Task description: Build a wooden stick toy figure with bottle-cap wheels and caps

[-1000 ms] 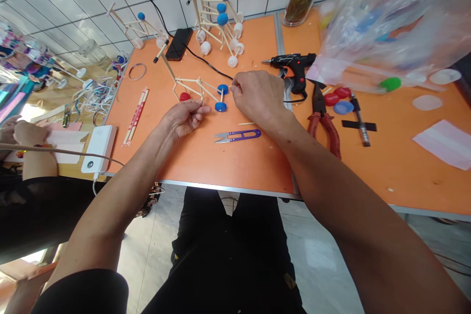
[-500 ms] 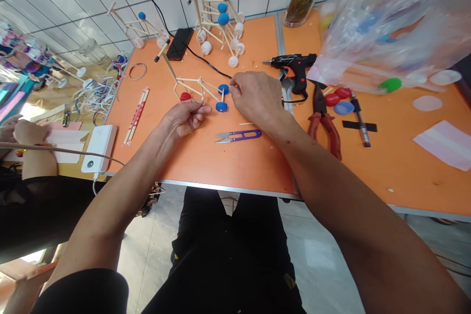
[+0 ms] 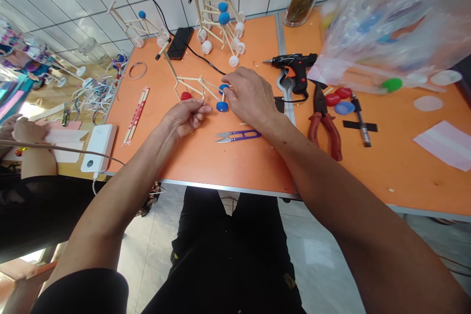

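Person's hands at a workbench, seen from above. **Wooden stick frame** [image 3: 193, 83] with **red bottle-cap wheel** [image 3: 186, 95] and two **blue bottle-cap wheels** [image 3: 222, 106] lies on the **orange tabletop** [image 3: 191, 162], between the hands. **Left hand** [image 3: 182, 117]: fingers curled, tips drawn together beside the frame; any hold cannot be told. **Right hand** [image 3: 250, 98]: fingers loosely curved and partly open, just beside the far blue wheel, gripping nothing visible. Near the hands: **purple-handled steel thread snips** [image 3: 237, 136]. Right: **black hot glue gun** [image 3: 290, 64] and **red-handled steel pliers** [image 3: 324, 125]. Far: **finished stick frames with blue and white caps** [image 3: 221, 24]. Left: **co-worker's hand** [image 3: 27, 132].
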A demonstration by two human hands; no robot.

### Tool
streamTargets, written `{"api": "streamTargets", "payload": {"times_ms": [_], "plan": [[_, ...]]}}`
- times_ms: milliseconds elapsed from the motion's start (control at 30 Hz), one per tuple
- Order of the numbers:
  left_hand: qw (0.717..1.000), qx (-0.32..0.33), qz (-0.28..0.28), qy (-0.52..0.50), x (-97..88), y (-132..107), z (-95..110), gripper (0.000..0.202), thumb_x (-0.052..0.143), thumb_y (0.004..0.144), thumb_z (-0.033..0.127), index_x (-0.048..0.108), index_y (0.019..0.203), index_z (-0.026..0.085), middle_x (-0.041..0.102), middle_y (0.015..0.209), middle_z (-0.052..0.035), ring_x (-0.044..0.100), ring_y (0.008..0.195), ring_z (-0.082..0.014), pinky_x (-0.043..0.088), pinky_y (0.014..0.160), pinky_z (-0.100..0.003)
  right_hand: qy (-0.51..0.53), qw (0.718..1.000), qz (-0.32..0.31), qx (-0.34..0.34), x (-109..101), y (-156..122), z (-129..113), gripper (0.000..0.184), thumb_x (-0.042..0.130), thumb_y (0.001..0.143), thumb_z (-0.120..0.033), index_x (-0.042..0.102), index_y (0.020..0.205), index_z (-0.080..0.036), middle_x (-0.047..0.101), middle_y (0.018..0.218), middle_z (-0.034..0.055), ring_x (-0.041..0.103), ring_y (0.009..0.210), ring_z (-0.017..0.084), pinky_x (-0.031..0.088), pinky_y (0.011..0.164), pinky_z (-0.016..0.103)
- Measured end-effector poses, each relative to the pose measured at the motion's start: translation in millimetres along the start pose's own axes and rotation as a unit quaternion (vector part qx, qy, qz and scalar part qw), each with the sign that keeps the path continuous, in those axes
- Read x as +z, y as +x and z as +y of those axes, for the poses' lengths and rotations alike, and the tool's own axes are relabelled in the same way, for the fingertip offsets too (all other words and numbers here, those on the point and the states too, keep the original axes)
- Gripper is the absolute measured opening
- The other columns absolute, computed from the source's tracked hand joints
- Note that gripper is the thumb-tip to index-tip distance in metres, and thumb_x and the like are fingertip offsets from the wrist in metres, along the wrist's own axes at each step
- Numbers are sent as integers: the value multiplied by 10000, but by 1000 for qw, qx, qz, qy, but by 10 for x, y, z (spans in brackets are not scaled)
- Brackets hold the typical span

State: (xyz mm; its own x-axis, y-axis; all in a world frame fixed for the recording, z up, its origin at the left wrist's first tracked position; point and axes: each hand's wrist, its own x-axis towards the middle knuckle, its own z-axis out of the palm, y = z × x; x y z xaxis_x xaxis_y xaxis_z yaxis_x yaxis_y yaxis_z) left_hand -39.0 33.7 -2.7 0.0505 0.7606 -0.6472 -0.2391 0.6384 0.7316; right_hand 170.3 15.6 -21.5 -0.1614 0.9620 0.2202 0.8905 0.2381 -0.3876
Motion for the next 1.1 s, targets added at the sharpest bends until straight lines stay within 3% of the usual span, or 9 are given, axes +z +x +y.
{"api": "streamTargets", "payload": {"times_ms": [467,767,967,1100], "plan": [[1000,4,5,-1,-14,12,-8,285,579,1233,16,768,1068,150,847,710,-100,600,381,-93,407,398,-132,-1,1000,-10,6,-35,-11,-5,500,500,1269,-299,846,1630,-283,821,1664,169,693,1557,404,589,1194,527],[1000,6,3,1,-10,10,-12,272,574,1237,31,764,1088,156,842,707,-82,593,375,-84,416,398,-130,66,993,70,-63,321,60,145,305,633,1290,-326,922,1347,-247,888,1387,156,774,1341,388,613,1123,519],[1000,11,-1,8,-13,31,-14,288,593,1234,40,743,1020,160,834,696,-90,591,377,-82,406,392,-131,74,992,78,-62,422,77,121,285,629,1297,-314,903,1339,-252,880,1375,146,782,1321,381,634,1131,533],[1000,11,4,14,5,23,-14,299,583,1243,42,738,1017,162,829,682,-84,573,372,-74,373,382,-125,84,989,94,-71,452,116,119,294,620,1320,-377,864,1442,-266,853,1440,147,765,1386,387,648,1179,554]]}}
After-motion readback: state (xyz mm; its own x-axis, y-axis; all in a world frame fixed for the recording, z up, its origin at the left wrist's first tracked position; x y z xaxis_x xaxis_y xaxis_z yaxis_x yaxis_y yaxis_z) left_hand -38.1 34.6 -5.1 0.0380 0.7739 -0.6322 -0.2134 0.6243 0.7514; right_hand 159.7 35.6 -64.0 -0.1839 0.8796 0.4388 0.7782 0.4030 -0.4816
